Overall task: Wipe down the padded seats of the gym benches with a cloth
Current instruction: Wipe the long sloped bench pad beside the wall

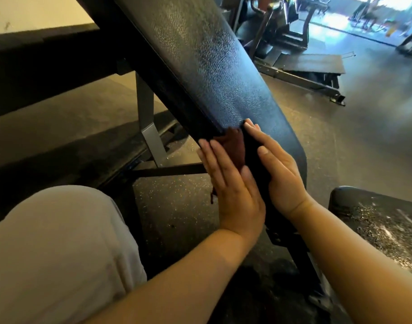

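Both hands lie flat, fingers straight, against the side edge of an inclined black padded bench: the left hand presses a dark red cloth (mostly hidden) there, and the right hand rests just beside it.

A gym: padded black bench, speckled rubber floor, and treadmills behind.

- Only one view is given: a wide-angle head cam, aimed forward and down.
- The inclined bench pad is seen from very close, with both forearms entering from the bottom edge.
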Available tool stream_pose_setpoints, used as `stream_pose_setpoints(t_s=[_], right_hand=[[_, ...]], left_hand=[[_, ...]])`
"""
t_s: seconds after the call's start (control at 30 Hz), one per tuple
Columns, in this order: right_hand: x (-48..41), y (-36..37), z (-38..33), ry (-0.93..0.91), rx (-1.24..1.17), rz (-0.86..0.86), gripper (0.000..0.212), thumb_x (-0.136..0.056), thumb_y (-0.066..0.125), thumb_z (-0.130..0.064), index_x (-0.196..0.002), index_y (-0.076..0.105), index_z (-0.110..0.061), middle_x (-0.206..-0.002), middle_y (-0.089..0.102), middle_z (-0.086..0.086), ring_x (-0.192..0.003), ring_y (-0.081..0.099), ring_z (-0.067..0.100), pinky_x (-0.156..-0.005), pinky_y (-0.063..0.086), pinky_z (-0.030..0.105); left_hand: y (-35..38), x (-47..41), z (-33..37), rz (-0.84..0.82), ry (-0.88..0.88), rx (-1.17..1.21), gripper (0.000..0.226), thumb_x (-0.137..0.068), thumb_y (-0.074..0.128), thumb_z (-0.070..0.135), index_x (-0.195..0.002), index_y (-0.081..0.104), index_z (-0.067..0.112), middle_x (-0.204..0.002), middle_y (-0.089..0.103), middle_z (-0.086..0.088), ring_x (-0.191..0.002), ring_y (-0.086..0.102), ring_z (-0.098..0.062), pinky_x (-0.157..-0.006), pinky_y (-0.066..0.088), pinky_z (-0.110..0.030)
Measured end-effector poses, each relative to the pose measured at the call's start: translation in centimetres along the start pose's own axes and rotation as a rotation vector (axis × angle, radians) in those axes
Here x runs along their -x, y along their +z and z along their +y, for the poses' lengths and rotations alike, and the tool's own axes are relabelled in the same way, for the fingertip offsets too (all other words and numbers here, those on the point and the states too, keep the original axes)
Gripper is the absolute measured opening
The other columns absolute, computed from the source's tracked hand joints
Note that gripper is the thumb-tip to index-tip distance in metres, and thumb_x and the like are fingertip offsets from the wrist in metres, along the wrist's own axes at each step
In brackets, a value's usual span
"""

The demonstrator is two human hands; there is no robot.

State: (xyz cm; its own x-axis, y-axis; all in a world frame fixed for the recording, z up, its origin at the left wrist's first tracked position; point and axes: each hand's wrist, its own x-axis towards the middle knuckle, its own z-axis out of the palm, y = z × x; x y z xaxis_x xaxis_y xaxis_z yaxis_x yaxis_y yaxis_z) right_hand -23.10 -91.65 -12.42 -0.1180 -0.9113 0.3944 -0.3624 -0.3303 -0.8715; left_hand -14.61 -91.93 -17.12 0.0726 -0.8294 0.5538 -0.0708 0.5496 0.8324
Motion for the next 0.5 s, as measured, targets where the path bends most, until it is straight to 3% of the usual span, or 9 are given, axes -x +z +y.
stream_pose_setpoints(t_s=[0.13, 0.2, 0.27, 0.43, 0.5], right_hand=[[-0.1, 0.2, 0.1, 0.004, -0.014, 0.013, 0.045, -0.097, 0.044, -0.029, -0.141, 0.051, -0.023, -0.155, 0.043, 0.002, -0.151, 0.024, 0.015, -0.125, 0.006, 0.054], [0.0, 0.4, 0.1, 0.010, -0.006, 0.026, 0.045, -0.097, 0.044, -0.029, -0.141, 0.051, -0.025, -0.155, 0.044, 0.002, -0.151, 0.025, 0.015, -0.125, 0.007, 0.054], [0.0, 0.5, 0.0, 0.012, -0.001, 0.046, 0.044, -0.098, 0.044, -0.028, -0.141, 0.052, -0.022, -0.155, 0.044, 0.001, -0.151, 0.026, 0.014, -0.125, 0.007, 0.054], [0.3, 0.2, 0.1, -0.006, 0.038, 0.046, 0.048, -0.098, 0.041, -0.028, -0.143, 0.051, -0.014, -0.155, 0.044, 0.003, -0.151, 0.027, 0.016, -0.124, 0.008, 0.055], [0.3, 0.1, 0.3, -0.007, 0.018, 0.040, 0.050, -0.097, 0.042, -0.031, -0.143, 0.051, -0.011, -0.155, 0.044, 0.004, -0.150, 0.027, 0.017, -0.124, 0.007, 0.056]], left_hand=[[-1.3, -7.4, 1.0, 0.266, -0.051, 0.033, 0.057, -0.102, 0.033, 0.008, -0.153, 0.013, -0.009, -0.163, 0.005, -0.028, -0.152, 0.003, -0.039, -0.125, 0.004, -0.037], [-1.5, -8.1, 1.2, 0.285, -0.065, 0.041, 0.057, -0.103, 0.033, 0.008, -0.153, 0.013, -0.009, -0.163, 0.006, -0.026, -0.153, 0.004, -0.038, -0.125, 0.005, -0.037], [-0.9, -5.8, 1.1, 0.214, -0.059, 0.028, 0.058, -0.104, 0.033, 0.008, -0.154, 0.008, -0.009, -0.164, 0.001, -0.025, -0.153, 0.000, -0.035, -0.125, 0.003, -0.036], [-0.4, 1.4, -0.4, -0.086, 0.083, -0.066, 0.071, -0.105, 0.033, 0.020, -0.156, -0.016, 0.013, -0.164, -0.024, -0.003, -0.153, -0.013, -0.030, -0.122, 0.011, -0.055], [-0.7, -0.4, -0.5, -0.073, 0.131, -0.079, 0.068, -0.104, 0.033, 0.020, -0.157, -0.008, 0.010, -0.164, -0.021, -0.007, -0.153, -0.011, -0.034, -0.122, 0.011, -0.058]])
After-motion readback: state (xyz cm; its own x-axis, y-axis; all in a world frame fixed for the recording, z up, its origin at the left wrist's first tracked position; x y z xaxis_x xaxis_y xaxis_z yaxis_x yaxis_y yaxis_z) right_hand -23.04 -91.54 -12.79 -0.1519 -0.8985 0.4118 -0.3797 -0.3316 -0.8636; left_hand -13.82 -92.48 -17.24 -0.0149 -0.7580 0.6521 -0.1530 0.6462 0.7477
